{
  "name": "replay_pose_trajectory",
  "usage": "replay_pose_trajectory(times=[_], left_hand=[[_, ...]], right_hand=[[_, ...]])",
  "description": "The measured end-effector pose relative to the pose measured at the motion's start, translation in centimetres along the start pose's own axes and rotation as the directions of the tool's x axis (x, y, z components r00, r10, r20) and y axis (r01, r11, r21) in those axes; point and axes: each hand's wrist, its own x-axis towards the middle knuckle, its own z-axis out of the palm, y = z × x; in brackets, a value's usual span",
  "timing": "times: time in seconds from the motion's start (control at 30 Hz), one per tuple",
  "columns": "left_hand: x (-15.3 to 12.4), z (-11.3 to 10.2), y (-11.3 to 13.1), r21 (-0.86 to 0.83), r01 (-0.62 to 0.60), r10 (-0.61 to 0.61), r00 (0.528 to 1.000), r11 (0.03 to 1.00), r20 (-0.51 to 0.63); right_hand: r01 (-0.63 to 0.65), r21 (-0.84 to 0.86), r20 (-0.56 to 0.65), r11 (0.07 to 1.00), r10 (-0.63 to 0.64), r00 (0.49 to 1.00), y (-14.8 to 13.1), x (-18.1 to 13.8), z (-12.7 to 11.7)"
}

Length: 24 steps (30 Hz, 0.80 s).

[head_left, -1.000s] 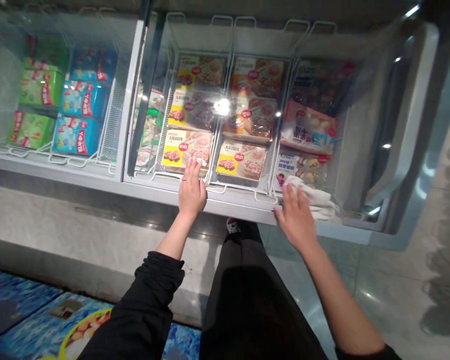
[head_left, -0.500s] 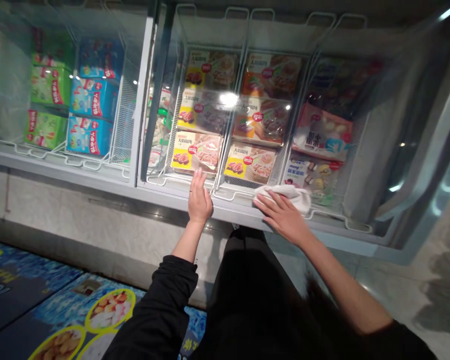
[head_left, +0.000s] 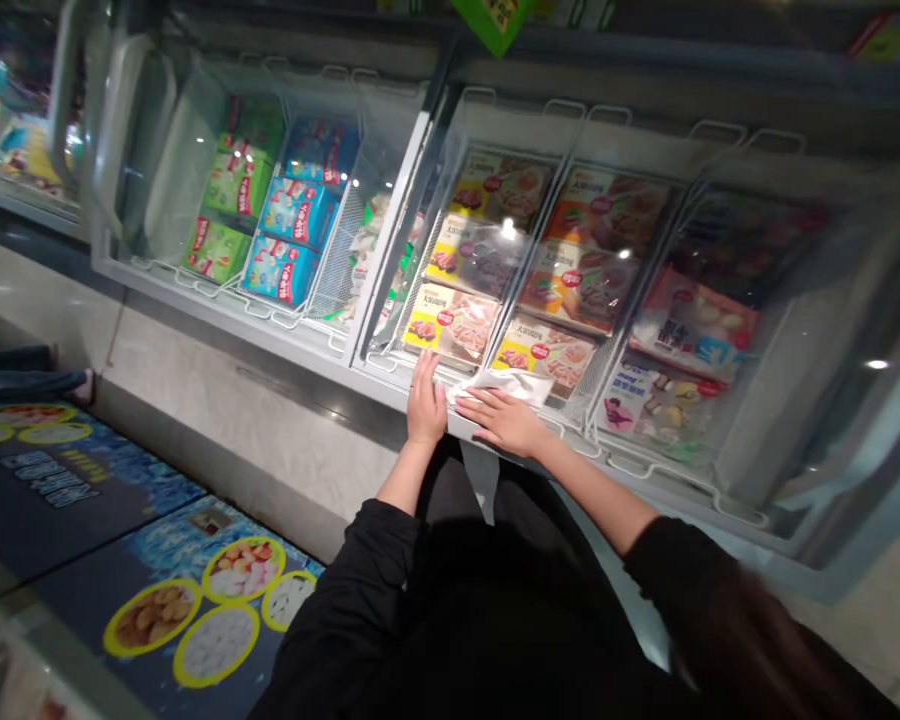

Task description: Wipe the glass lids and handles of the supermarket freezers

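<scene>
Your right hand lies flat on white cloth. Your left hand (outstretched too) rests at its nine o'clock.

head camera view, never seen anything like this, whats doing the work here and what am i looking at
There is no machine: these are a person's bare hands, seen from a camera worn on the head, looking forward and down. The left hand lies flat, fingers extended, at the front edge of a display chest. The right hand rests over a white cloth on that edge. Inside the chest, wire baskets hold packaged food, including yellow-and-white boxes and blue packs.
</scene>
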Motion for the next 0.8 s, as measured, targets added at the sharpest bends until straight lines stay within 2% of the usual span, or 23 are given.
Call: replay_pose_trajectory(times=[0.1,0.2,0.3,0.37,0.4,0.43,0.53,0.63,0.7,0.8], left_hand=[[0.5,-3.8,-3.2,0.02,0.06,-0.059,0.996,0.998,-0.07],[1.2,-7.2,-7.0,0.028,0.107,-0.104,0.99,0.994,-0.091],[2.2,-10.1,-10.3,0.014,0.115,-0.113,0.991,0.993,-0.077],[2.8,-11.9,-12.1,-0.002,0.1,-0.1,0.994,0.995,-0.045],[3.1,-12.7,-13.0,-0.01,0.091,-0.091,0.996,0.996,-0.026],[3.3,-13.6,-13.8,-0.018,0.08,-0.081,0.997,0.997,-0.007],[4.0,-15.7,-15.9,-0.041,0.049,-0.047,0.998,0.998,0.046],[4.7,-17.3,-17.4,-0.072,0.019,-0.013,0.996,0.997,0.092],[5.3,-18.0,-18.1,-0.091,-0.004,0.015,0.992,0.996,0.122],[6.1,-18.5,-18.8,-0.11,-0.031,0.05,0.985,0.993,0.167]], right_hand=[[0.037,-0.024,-0.005,0.999,-0.037,0.999,-0.7,8.3,0.8],[0.0,-0.044,-0.03,0.999,-0.001,1.0,-0.6,13.4,0.9],[-0.191,-0.093,-0.16,0.977,0.175,0.972,-0.8,14.7,0.9],[-0.383,-0.124,-0.287,0.915,0.336,0.897,-1.7,14.2,1.5],[-0.453,-0.133,-0.33,0.881,0.392,0.859,-2.4,13.8,2.0],[-0.485,-0.142,-0.341,0.863,0.417,0.843,-3.2,13.6,2.7],[-0.394,-0.172,-0.242,0.903,0.35,0.905,-6.1,13.8,4.6],[-0.282,-0.185,-0.151,0.941,0.256,0.955,-7.7,16.3,5.1],[-0.251,-0.191,-0.127,0.949,0.23,0.965,-7.1,19.0,4.2],[-0.269,-0.193,-0.134,0.944,0.246,0.96,-4.3,23.4,1.4]])
